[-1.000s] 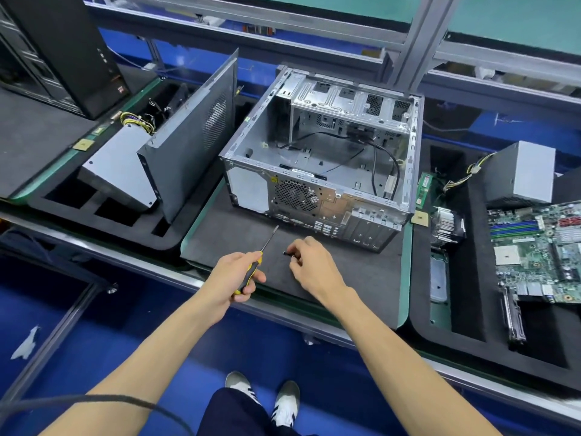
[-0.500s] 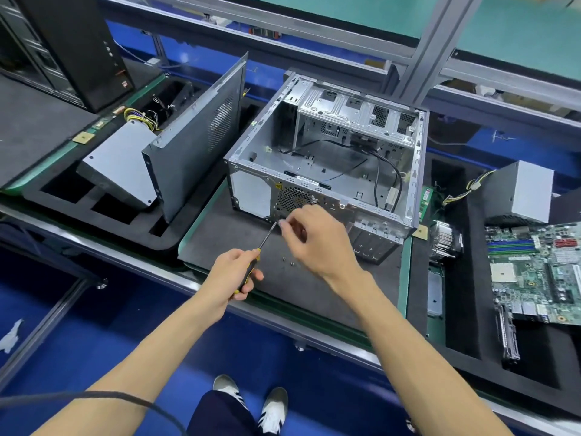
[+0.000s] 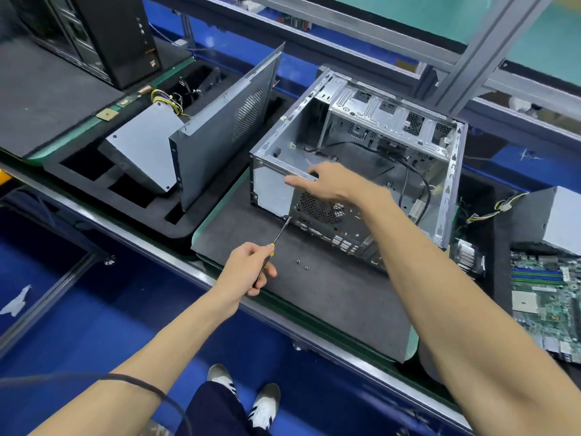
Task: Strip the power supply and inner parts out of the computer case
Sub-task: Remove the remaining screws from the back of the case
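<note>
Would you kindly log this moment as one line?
left hand grips screwdriver | right hand on computer case rear top edge | two screws on mat

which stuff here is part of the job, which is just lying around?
In the job: computer case, screwdriver in left hand, right hand on the case's top edge, loose screws.

Lying about: side panel, black tower, circuit board.
</note>
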`<action>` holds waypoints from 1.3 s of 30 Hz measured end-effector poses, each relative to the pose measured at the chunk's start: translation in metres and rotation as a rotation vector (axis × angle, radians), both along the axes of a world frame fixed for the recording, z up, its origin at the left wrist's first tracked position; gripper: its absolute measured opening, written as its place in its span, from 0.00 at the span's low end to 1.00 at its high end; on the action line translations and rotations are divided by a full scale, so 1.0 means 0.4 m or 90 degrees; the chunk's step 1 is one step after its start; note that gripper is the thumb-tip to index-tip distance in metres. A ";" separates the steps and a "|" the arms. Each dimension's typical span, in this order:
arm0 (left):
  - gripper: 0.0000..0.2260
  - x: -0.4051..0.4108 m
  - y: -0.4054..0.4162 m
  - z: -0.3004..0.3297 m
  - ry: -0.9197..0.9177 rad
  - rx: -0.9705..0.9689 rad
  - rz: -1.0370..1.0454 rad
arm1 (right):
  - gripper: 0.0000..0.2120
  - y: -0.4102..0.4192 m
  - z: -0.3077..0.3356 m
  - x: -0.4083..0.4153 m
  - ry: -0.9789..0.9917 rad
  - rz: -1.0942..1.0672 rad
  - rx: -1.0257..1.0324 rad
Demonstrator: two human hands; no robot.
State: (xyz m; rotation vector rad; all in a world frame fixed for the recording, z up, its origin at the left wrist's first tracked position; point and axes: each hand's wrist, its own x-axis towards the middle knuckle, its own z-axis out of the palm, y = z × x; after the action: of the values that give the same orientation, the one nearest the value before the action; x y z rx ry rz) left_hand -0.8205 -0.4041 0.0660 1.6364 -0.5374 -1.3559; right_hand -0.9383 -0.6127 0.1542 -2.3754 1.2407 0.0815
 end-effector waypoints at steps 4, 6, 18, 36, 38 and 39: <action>0.12 -0.005 -0.004 -0.004 -0.017 -0.007 0.002 | 0.37 0.011 -0.002 -0.006 -0.028 0.011 -0.059; 0.12 -0.008 -0.008 -0.003 -0.024 -0.009 0.000 | 0.35 0.012 -0.007 -0.008 -0.036 0.027 -0.082; 0.11 -0.007 -0.039 0.013 -0.033 0.002 -0.012 | 0.33 0.003 -0.013 -0.011 -0.045 0.055 -0.097; 0.09 0.021 -0.050 0.022 0.663 0.072 0.062 | 0.34 0.004 -0.016 -0.010 -0.049 0.058 -0.106; 0.09 0.009 -0.054 0.029 0.509 0.059 0.032 | 0.34 0.003 -0.015 -0.011 -0.044 0.055 -0.105; 0.10 0.000 -0.056 0.030 0.391 0.051 0.023 | 0.34 0.004 -0.014 -0.010 -0.043 0.054 -0.106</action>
State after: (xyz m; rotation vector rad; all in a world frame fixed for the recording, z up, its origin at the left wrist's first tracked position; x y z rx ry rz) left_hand -0.8203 -0.4263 0.0779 1.1886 -0.0884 -1.7654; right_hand -0.9425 -0.6112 0.1486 -2.5507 1.1550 -0.0777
